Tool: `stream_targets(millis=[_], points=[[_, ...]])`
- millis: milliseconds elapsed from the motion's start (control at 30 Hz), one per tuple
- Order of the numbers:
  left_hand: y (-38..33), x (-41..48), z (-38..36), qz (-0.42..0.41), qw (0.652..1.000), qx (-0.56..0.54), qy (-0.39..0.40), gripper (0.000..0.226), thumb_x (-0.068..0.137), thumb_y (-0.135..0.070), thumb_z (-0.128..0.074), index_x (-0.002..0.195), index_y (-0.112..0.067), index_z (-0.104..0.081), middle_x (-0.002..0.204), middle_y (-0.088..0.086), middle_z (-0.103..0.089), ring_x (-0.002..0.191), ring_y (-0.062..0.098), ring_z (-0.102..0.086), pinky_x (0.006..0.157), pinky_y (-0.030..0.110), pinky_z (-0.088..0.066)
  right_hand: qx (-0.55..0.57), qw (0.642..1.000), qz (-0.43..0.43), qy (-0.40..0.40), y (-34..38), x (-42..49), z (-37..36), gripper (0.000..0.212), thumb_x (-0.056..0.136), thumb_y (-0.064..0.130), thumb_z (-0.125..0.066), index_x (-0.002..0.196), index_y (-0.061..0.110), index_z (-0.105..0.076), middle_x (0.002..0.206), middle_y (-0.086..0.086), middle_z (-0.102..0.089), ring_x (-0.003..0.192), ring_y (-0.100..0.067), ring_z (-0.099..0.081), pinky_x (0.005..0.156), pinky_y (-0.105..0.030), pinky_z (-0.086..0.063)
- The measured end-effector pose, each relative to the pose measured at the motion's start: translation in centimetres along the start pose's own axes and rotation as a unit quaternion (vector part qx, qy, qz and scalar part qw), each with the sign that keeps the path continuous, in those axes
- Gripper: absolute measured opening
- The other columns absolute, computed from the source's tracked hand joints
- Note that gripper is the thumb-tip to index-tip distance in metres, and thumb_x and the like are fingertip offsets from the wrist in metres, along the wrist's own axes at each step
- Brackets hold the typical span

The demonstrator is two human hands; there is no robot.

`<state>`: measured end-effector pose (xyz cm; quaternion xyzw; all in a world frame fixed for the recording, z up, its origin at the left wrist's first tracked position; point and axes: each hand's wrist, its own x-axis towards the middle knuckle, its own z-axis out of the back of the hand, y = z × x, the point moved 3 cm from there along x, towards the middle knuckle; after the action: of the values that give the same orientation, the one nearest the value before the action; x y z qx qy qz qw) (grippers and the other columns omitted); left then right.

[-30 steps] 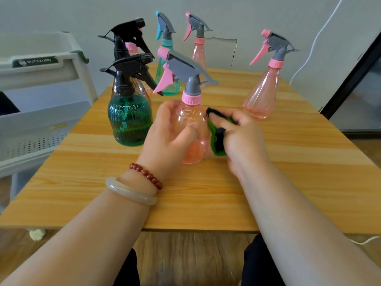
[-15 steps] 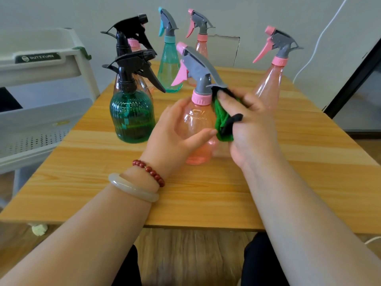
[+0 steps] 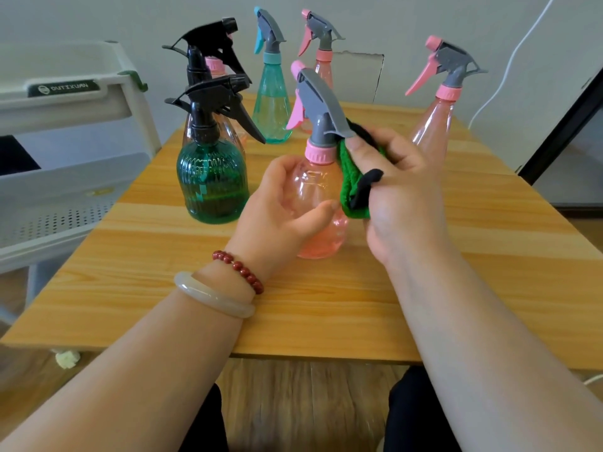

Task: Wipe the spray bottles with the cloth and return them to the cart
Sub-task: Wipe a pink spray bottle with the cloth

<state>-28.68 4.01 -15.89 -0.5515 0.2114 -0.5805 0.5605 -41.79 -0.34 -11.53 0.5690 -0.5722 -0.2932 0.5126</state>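
- cart [image 3: 65,102]: white, off the table's left edge, 9 o'clock of the bottle group
- dark green bottle [image 3: 212,184]: black trigger, upright on the table [image 3: 489,288], 9 o'clock of the held pink bottle [image 3: 323,236], near but not touching
- second black-trigger bottle [image 3: 208,44]: directly behind the green one at 12 o'clock, body mostly hidden
- left hand [image 3: 277,210]: grips the held pink bottle from 9 o'clock, thumb across the front, fingers curled round the back; bead bracelet [image 3: 239,269] and pale bangle [image 3: 212,295] on the wrist
- held pink bottle: mid-table, base looks set on the wood, grey trigger head on top
- teal bottle [image 3: 270,102] at 11 o'clock and rear pink bottle [image 3: 323,70] at 12 o'clock of it, both upright at the far edge
- green cloth [image 3: 349,187]: black-edged, bunched against the held bottle's neck and shoulder at 3 o'clock
- right hand [image 3: 408,197]: fingers curled on the cloth, pinching it, one fingertip up under the trigger head
- right pink bottle [image 3: 434,125]: upright at 2 o'clock, lower part hidden behind the right hand
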Motion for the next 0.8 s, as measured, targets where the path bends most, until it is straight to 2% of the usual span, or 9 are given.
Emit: stream_targets(millis=[67,133,233,333,400,467,533,633,800], points=[[0.0,0.0,0.0,0.004,1.000,0.001,-0.004,0.064,0.074,-0.038,-0.072,0.130,-0.020,-0.047,0.111,-0.016,-0.063,0.098,-0.006,-0.060,0.085,0.011,-0.046,-0.091,0.995,-0.040,-0.026,-1.1,0.1,0.8,0.018,0.091,0.013,-0.068,0.080,0.026,-0.074,0.068,0.009,-0.068,0.061,-0.006,-0.060,0.054,-0.019,-0.048],[0.1,-0.1,-0.1,0.009,1.000,0.003,0.003,0.063,0.076,-0.035,-0.073,0.131,-0.019,-0.048,0.107,-0.016,-0.064,0.094,-0.007,-0.061,0.081,0.010,-0.047,-0.167,0.980,-0.098,-0.041,-2.2,0.2,1.6,0.012,0.089,0.014,-0.070,0.084,0.024,-0.075,0.072,0.007,-0.072,0.063,-0.008,-0.065,0.064,-0.026,-0.055],[0.0,-0.1,-0.1,0.009,1.000,-0.003,0.011,0.067,0.075,-0.040,-0.071,0.134,-0.020,-0.047,0.116,-0.013,-0.062,0.101,-0.003,-0.060,0.088,0.013,-0.047,-0.133,0.983,-0.119,-0.053,-2.0,0.3,1.6,0.014,0.088,0.013,-0.071,0.081,0.024,-0.074,0.073,0.006,-0.073,0.067,-0.012,-0.066,0.067,-0.031,-0.055],[0.0,0.1,-0.1,-0.018,0.999,0.035,0.008,0.081,0.068,-0.057,-0.060,0.138,-0.017,-0.047,0.128,-0.005,-0.046,0.113,-0.003,-0.045,0.096,-0.001,-0.030,-0.022,0.999,-0.023,-0.029,-0.1,0.4,0.7,0.020,0.088,0.010,-0.069,0.076,0.025,-0.074,0.070,0.006,-0.069,0.068,-0.011,-0.061,0.058,-0.021,-0.049],[0.0,0.1,0.0,-0.012,0.999,0.040,0.005,0.087,0.066,-0.061,-0.056,0.140,-0.017,-0.047,0.124,-0.004,-0.043,0.108,-0.007,-0.043,0.093,-0.003,-0.029,-0.057,0.998,0.005,-0.006,0.3,0.2,0.4,0.018,0.090,0.011,-0.068,0.081,0.026,-0.073,0.070,0.010,-0.068,0.066,-0.006,-0.062,0.056,-0.017,-0.049],[-0.2,0.1,0.1,-0.017,0.999,0.043,0.002,0.091,0.065,-0.061,-0.056,0.145,-0.018,-0.045,0.119,-0.008,-0.045,0.105,-0.011,-0.045,0.092,-0.001,-0.032,-0.131,0.991,-0.038,-0.011,-0.7,0.2,1.1,0.016,0.091,0.013,-0.068,0.083,0.026,-0.071,0.067,0.014,-0.069,0.060,-0.002,-0.064,0.053,-0.019,-0.050],[-0.2,0.1,0.2,-0.023,0.999,0.049,0.004,0.092,0.066,-0.060,-0.057,0.147,-0.018,-0.042,0.123,-0.009,-0.049,0.113,-0.008,-0.048,0.097,0.007,-0.037,-0.183,0.978,-0.101,-0.017,-1.8,0.2,1.8,0.013,0.089,0.014,-0.070,0.082,0.025,-0.072,0.068,0.010,-0.070,0.061,-0.009,-0.066,0.058,-0.027,-0.053],[-0.1,-0.1,0.3,-0.020,1.000,0.022,-0.011,0.078,0.070,-0.053,-0.062,0.137,-0.017,-0.045,0.125,-0.007,-0.059,0.116,0.005,-0.056,0.103,0.031,-0.046,-0.157,0.982,-0.092,-0.045,-1.4,0.5,1.9,0.015,0.087,0.014,-0.072,0.078,0.025,-0.071,0.066,0.013,-0.070,0.061,-0.003,-0.065,0.060,-0.023,-0.051],[0.0,-0.2,-0.1,0.003,1.000,0.002,0.017,0.056,0.077,-0.044,-0.063,0.126,-0.024,-0.047,0.111,-0.013,-0.064,0.102,-0.003,-0.061,0.089,0.019,-0.049,-0.062,0.998,0.010,-0.007,0.7,0.0,0.5,0.017,0.091,0.008,-0.067,0.082,0.023,-0.070,0.062,0.013,-0.065,0.054,-0.002,-0.059,0.048,-0.014,-0.044]])
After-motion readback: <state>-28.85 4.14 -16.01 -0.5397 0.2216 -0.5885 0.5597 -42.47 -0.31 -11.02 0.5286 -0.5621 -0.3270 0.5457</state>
